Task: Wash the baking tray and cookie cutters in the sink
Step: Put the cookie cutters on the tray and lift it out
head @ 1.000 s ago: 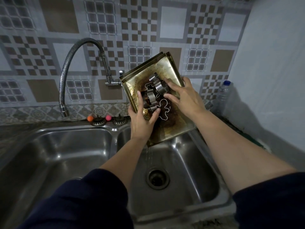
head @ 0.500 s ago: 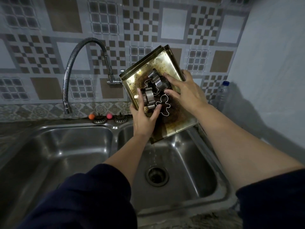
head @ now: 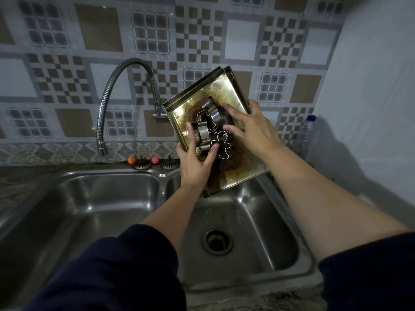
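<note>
My left hand [head: 195, 163] curled thumb and fingers round a cookie cutter [head: 202, 136], pinning it so it wouldn't slide down the tilted baking tray [head: 233, 176]. My right hand [head: 251, 127] spread its fingers [head: 226, 107] over the cutters at twelve o'clock, thumb hooked on the tray's edge to steady it. The tray hung above the sink [head: 258, 221] at six, probably draining.

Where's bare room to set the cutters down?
Free: left steel sink basin, bordered by the divider and flexible chrome faucet; right basin floor around the round drain. Crowded: tilted, stained golden baking tray, where both hands hold metal cookie cutters.
</note>
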{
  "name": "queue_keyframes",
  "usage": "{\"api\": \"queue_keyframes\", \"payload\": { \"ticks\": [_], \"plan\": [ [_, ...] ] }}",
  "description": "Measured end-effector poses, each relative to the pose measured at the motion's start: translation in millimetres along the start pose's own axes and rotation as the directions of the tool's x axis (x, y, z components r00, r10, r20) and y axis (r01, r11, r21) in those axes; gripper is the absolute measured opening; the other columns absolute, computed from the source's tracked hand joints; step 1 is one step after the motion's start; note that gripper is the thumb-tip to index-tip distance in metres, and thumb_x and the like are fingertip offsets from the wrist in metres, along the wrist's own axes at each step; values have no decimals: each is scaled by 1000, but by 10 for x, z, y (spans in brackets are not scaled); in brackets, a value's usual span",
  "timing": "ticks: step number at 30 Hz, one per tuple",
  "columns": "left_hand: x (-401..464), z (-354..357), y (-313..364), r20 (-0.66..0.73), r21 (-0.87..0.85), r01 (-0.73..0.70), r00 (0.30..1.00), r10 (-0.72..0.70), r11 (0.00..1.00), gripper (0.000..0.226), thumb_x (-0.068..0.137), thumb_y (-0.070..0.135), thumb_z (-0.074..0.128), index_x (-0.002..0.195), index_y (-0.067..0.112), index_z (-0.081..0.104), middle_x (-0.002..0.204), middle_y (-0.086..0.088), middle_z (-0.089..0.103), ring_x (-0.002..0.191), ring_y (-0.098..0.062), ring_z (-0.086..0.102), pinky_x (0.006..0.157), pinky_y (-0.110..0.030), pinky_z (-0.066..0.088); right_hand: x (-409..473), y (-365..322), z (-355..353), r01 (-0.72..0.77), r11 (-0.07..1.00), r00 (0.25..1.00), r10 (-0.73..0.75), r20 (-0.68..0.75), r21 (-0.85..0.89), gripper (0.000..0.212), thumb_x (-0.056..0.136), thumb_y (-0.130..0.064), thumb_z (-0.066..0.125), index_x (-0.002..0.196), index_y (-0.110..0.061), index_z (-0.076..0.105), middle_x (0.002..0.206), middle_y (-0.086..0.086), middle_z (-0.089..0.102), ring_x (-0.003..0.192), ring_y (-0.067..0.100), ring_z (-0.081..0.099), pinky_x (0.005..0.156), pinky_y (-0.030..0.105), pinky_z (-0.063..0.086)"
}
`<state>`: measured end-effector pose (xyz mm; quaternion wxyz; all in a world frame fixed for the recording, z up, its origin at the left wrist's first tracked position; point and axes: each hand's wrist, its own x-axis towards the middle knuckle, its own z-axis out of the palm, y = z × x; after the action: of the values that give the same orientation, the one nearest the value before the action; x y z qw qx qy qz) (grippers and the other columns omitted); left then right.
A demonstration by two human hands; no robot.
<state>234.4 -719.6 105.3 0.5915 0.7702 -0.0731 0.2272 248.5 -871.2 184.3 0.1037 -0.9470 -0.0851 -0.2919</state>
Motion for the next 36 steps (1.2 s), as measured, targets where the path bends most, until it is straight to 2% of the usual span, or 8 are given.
{"api": "queue_keyframes", "payload": {
  "ticks": [4,10,14,18,20,27,32,36],
  "plan": [
    [-40,-106,-89,-3,54,38,999,-38,998,87,82,61,59,139,63,-7,155,-19,6,143,-39,17,110,-53,26,-50,-84,97,8,998,999,-10,30,66,55,89,-55,47,142,-53,29,155,9,17,126,33,47,88,49,53],
    [-185,-352,-229,2,68,105,994,-105,992,86,85,55,59,144,57,-3,157,-16,1,144,-33,14,112,-45,23,-108,-319,282,-14,994,993,0,119,112,55,89,-55,48,141,-53,30,155,9,19,127,32,46,91,49,52],
    [-263,-622,-394,74,233,155,981,-177,960,83,84,61,56,142,59,-3,150,-15,20,135,-35,36,106,-42,35,-346,-505,477,-141,979,973,109,203,149,53,91,-55,47,141,-51,32,148,7,27,129,32,43,101,47,43],
    [-406,-1042,-637,184,402,165,949,-256,901,83,82,66,54,140,62,-5,138,-15,32,125,-38,46,103,-42,39,-705,-810,742,-311,929,916,238,322,199,53,91,-59,45,142,-53,30,158,8,13,140,35,29,107,49,33],
    [-489,-1325,-750,241,487,171,916,-320,856,81,82,69,51,140,62,-6,135,-14,35,122,-37,48,101,-42,40,-890,-1036,904,-400,890,870,295,395,218,53,91,-60,44,142,-53,30,157,13,15,141,37,26,108,49,31],
    [-592,-2386,-1059,310,708,111,838,-448,697,80,80,76,43,143,59,-3,142,-19,37,129,-33,43,100,-43,40,-1332,-1988,1291,-555,769,772,333,542,318,55,93,-58,44,144,-40,36,152,12,35,139,30,33,112,41,30],
    [-708,-3008,-1067,302,766,99,816,-492,635,82,79,77,42,143,57,-4,151,-17,28,135,-34,36,101,-47,38,-1517,-2620,1323,-562,742,763,295,576,364,54,95,-52,44,144,-31,38,152,8,35,140,28,32,111,38,29],
    [-745,-3392,-952,251,749,170,822,-511,640,95,72,83,44,145,52,-8,153,-17,24,135,-33,37,101,-44,39,-1497,-2972,1277,-552,729,770,260,583,405,53,94,-54,45,144,-37,37,153,4,34,140,26,32,110,36,29]
  ]
}}
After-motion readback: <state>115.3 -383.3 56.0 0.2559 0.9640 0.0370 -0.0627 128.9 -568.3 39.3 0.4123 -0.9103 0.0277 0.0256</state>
